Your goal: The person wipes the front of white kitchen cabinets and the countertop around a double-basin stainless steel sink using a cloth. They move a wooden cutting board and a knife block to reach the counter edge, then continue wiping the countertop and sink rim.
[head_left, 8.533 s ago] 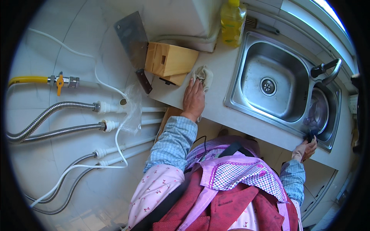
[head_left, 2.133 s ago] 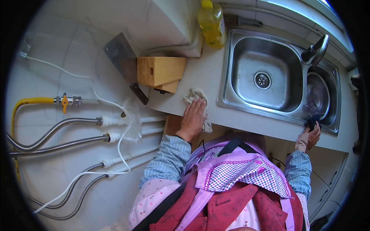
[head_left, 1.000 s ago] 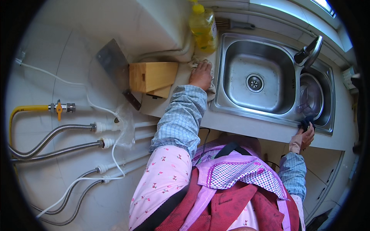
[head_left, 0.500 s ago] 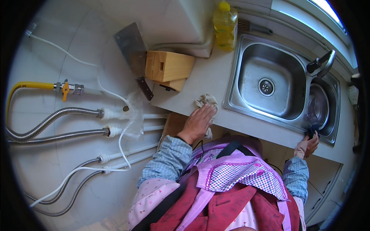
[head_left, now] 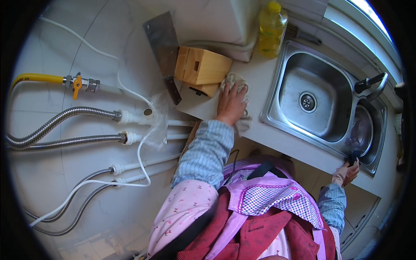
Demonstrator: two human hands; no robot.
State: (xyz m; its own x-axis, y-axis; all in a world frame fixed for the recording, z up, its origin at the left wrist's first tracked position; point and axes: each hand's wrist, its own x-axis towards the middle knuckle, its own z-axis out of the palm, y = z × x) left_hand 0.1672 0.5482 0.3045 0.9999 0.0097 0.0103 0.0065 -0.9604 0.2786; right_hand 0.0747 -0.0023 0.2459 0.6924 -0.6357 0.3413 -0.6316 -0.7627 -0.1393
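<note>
1. Pale marble-patterned tiles point(head_left: 93, 78) spread across the left; to their right runs an off-white counter point(head_left: 259, 82).
2. On that counter, near its front edge, lies a crumpled beige cloth point(head_left: 244, 122). Its long axis runs away from the person – one end beside the knife block, the other, slightly to the right, by the front edge.
3. The left hand point(head_left: 232, 103) lies open over the cloth, fingers a little spread and pointing away from the body.
4. The right hand point(head_left: 346, 172) is at the counter's front edge, fingers bent against a small dark bundle point(head_left: 355, 154) – whether they grip it, I cannot tell.
5. Just beside the cloth's far end, a light wooden knife block point(head_left: 203, 67) stands in the way on the left. Beyond it is a broad grey cleaver point(head_left: 161, 41), its dark handle toward the counter.
6. To the cloth's right sits a two-basin stainless-steel sink point(head_left: 314, 82); farther back stands a clear bottle of yellow liquid point(head_left: 271, 34).
7. Dark printing marks a yellow hose point(head_left: 39, 78) and small dark characters the large basin's wall; both are too small to read.
</note>
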